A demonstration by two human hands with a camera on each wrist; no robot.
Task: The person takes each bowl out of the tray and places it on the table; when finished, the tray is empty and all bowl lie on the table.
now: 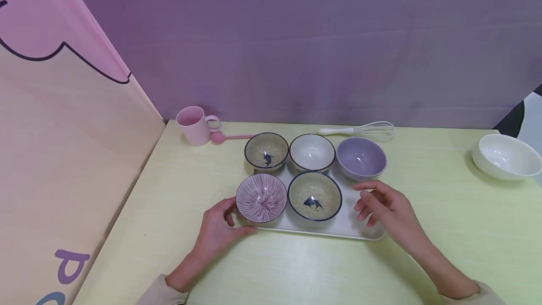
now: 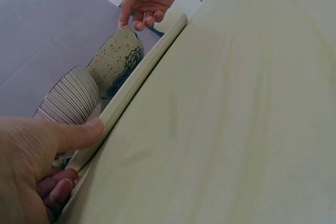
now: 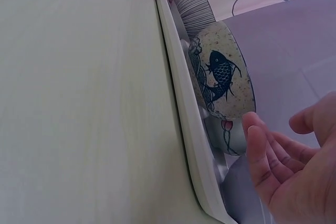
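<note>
A white rectangular tray [image 1: 360,229] carries several bowls. My left hand [image 1: 218,229] grips its front left corner, thumb over the rim [image 2: 113,116] and fingers curled beneath. Just beside that hand sits a purple-striped bowl [image 1: 261,198]. Next to it is a speckled bowl with a blue fish [image 1: 315,196]. Behind stand another speckled fish bowl [image 1: 266,150], a white dark-rimmed bowl [image 1: 312,152] and a purple bowl [image 1: 361,158]. My right hand [image 1: 391,213] hovers over the tray's right end, fingers loosely bent, holding nothing.
A pink mug [image 1: 195,126] and a pink spoon [image 1: 219,137] lie at the back left. Behind the bowls is a white whisk [image 1: 372,131]. A white bowl [image 1: 506,156] stands at the far right. A printed panel [image 1: 63,131] borders the left side.
</note>
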